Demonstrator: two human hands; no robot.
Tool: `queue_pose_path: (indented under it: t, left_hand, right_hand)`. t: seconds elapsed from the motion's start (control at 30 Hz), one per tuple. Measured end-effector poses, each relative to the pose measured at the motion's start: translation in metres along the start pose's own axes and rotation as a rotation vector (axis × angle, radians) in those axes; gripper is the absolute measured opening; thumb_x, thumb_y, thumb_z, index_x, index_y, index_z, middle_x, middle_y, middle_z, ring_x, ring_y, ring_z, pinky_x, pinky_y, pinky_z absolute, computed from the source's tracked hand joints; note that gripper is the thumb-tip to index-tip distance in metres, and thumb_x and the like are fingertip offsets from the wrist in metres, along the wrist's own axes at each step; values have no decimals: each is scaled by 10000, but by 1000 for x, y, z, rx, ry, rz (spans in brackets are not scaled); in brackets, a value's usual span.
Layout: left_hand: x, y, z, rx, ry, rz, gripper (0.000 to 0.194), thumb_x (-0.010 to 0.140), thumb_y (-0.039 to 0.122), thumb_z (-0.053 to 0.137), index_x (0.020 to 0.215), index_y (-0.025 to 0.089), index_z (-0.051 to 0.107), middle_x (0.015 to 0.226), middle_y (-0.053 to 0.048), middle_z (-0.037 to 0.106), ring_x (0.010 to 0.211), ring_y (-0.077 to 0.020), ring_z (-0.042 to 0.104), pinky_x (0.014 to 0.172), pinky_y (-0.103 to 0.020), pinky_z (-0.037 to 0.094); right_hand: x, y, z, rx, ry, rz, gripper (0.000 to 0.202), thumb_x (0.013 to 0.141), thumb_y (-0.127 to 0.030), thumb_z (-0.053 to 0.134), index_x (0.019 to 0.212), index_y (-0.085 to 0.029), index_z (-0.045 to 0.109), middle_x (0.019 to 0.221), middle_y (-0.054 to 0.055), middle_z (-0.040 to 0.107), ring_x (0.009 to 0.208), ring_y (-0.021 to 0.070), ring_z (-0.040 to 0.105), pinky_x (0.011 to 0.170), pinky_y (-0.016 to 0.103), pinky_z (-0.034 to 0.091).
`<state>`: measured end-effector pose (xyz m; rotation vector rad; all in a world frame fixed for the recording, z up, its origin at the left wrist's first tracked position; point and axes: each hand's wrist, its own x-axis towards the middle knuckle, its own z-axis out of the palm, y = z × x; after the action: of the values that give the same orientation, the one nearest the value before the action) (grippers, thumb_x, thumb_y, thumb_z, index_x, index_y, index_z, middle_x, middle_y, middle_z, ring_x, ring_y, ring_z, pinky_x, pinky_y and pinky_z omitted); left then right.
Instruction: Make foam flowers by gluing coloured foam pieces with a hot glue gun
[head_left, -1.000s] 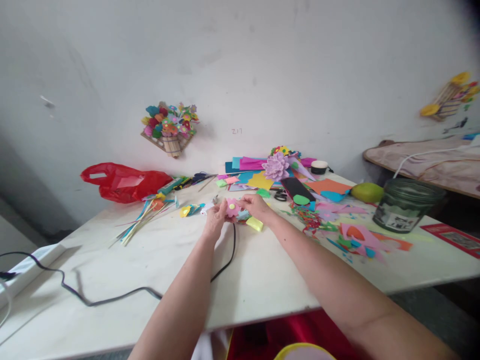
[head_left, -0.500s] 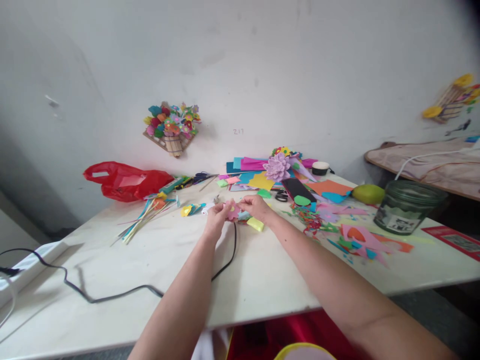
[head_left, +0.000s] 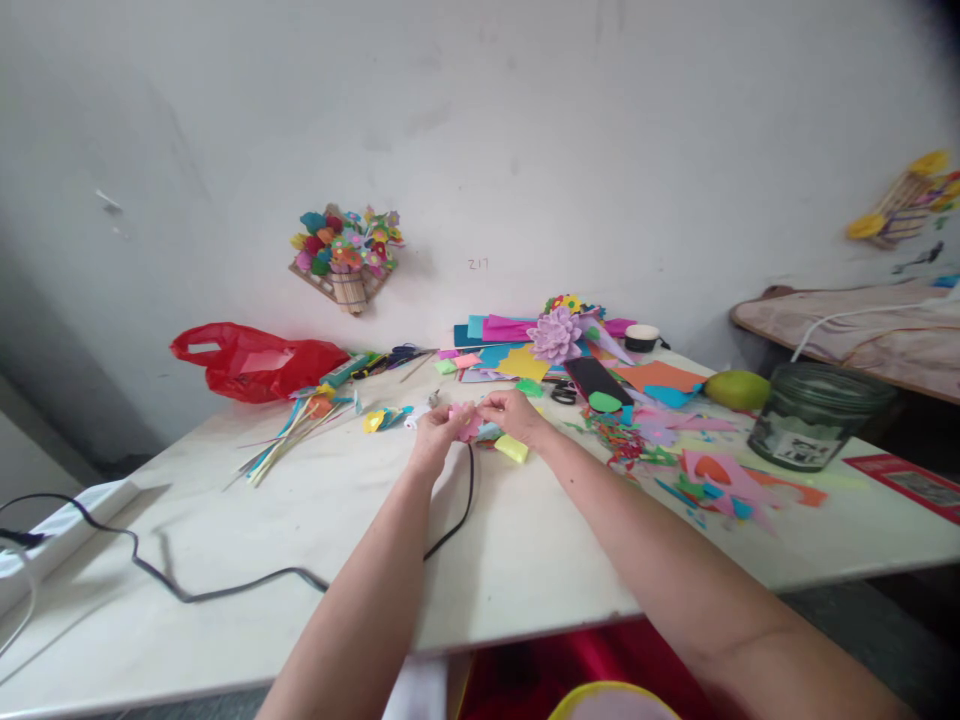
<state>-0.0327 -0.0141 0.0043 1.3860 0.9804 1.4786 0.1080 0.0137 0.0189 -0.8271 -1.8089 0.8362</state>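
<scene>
A small pink paper flower (head_left: 471, 424) is held between my two hands above the middle of the table. The fingers of my left hand (head_left: 436, 437) are closed on its left side. My right hand (head_left: 512, 414) pinches at the flower's right edge with thumb and forefinger. Just below my right hand lies a yellow piece (head_left: 511, 448). A black cord (head_left: 470, 500) runs up to the spot beneath the flower; what it joins is hidden by my hands. Yellow and blue flower pieces (head_left: 377, 420) lie left of my left hand.
Left stand a red plastic bag (head_left: 255, 365), thin sticks (head_left: 281, 445) and a power strip (head_left: 67, 535). Behind my hands are coloured sheets (head_left: 525, 360), scissors (head_left: 564, 392) and a phone (head_left: 596, 380). Right are paper scraps (head_left: 731, 480), a green fruit (head_left: 737, 389) and a glass jar (head_left: 814, 415).
My left fingers have shifted slightly over the pink flower, covering more of its centre. My right hand stays at its edge, almost unmoved.
</scene>
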Motion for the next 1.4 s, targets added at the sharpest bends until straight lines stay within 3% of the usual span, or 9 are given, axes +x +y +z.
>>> queue_pose_path:
  t: [0.47, 0.7, 0.9, 1.27, 1.4]
  left_hand:
    - [-1, 5, 3, 98, -1, -15, 333, 578, 413, 649, 647, 94, 586, 521, -14, 554, 452, -85, 485, 439, -201, 409]
    - [-3, 8, -1, 65, 24, -36, 422, 650, 528, 524, 642, 110, 585, 547, -26, 562, 465, -102, 504, 482, -242, 442]
    - [-2, 5, -1, 106, 14, -15, 350, 555, 428, 658, 682, 104, 625, 565, -26, 576, 488, -98, 499, 482, -221, 420]
    - [-2, 4, -4, 56, 34, 15, 386, 639, 494, 558, 642, 110, 600, 560, -19, 557, 514, -101, 498, 519, -243, 456]
    - [-1, 2, -4, 51, 34, -10, 373, 592, 475, 612, 651, 108, 603, 569, -19, 561, 523, -100, 503, 533, -238, 455]
  right_hand:
    - [-2, -3, 1, 70, 12, 48, 109, 627, -180, 507, 556, -123, 566, 522, -11, 545, 525, 99, 484, 535, 217, 365]
    - [-2, -6, -2, 117, 34, 105, 212, 638, -324, 564, 564, -126, 570, 516, -11, 531, 466, 83, 428, 470, 218, 337]
    - [-1, -4, -2, 134, 63, 78, 258, 634, -357, 572, 505, -138, 525, 462, -21, 475, 428, 73, 389, 424, 209, 309]
    - [-1, -5, -2, 192, 51, 140, 238, 629, -350, 569, 547, -129, 538, 500, -19, 506, 429, 61, 397, 439, 205, 318]
    - [-2, -7, -2, 176, 43, 146, 230, 632, -343, 573, 555, -131, 534, 508, -16, 515, 421, 56, 392, 433, 202, 321]
